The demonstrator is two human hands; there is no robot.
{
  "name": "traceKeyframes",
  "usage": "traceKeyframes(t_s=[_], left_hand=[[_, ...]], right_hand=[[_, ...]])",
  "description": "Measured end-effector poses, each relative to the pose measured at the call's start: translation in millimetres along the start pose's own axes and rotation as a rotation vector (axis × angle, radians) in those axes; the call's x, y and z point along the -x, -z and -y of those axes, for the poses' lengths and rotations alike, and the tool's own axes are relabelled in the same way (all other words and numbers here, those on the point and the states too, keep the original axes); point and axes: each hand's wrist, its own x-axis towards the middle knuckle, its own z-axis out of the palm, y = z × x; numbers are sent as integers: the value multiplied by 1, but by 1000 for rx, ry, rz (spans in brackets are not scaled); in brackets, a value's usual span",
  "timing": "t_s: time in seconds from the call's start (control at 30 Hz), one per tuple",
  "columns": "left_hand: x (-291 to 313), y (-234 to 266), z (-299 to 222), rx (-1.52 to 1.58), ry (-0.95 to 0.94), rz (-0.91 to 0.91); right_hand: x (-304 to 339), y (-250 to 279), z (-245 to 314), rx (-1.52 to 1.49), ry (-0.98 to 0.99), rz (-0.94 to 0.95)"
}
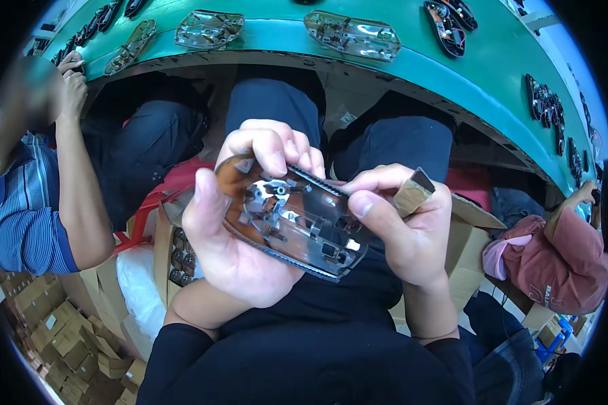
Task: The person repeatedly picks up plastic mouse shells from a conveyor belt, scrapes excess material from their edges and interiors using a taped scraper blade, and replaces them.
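1. The shell (pixel 296 219) sat mid-view between both hands, with the green surface (pixel 274 42) beyond at 12 o'clock.
2. The left grip (pixel 236 260), half curled, cradled it from 9 o'clock, fingers over its far edge.
3. The right grip (pixel 415 233), thumb and forefinger nearly together, held its end at 2 o'clock.

I see a green bench (pixel 277 35) stretching across twelve o'clock, clear shells (pixel 352 36) lying on it at half past ten, eleven and just past twelve, dark units (pixel 446 30) at ten, one and two.
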Motion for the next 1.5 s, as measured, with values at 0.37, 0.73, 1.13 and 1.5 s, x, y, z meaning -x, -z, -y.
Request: traceKeyframes(t_s=[0.37,0.73,1.13,1.5], left_hand=[[1,-6,-15,-432,97,28],[-9,1,-8,-544,119,64],[-10,15,-9,-100,-84,231],[-4,4,-13,-316,-318,291]], right_hand=[[-11,3,11,277,-43,43],[-17,9,21,461,-89,99],[18,10,43,915,486,3],[22,1,36,881,557,57]])
